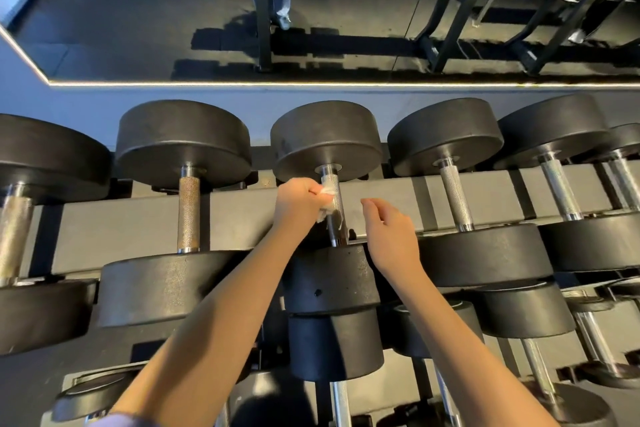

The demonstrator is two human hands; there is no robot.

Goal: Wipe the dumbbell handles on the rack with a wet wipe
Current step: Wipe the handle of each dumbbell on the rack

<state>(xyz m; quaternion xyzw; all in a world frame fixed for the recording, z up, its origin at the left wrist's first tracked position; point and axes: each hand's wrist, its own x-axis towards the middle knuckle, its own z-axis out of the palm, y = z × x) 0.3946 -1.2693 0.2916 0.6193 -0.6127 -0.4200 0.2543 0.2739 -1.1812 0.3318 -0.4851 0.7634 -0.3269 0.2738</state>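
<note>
Fingers [311, 188] of the left hand [296, 199] pinch a bunched wet wipe [327, 199] against the middle dumbbell handle [330, 180] on the rack [242, 215], with the right hand [393, 236] loosely curled and empty just beside it; wiping looks underway, though whether the neighbouring handles [455, 194] either side are done cannot be told.

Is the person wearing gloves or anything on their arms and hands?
No gloves. The left hand and right hand are bare, with no rings, watch or bands showing. Both forearms are bare too. A bit of pale purple sleeve shows at the bottom edge.
</note>
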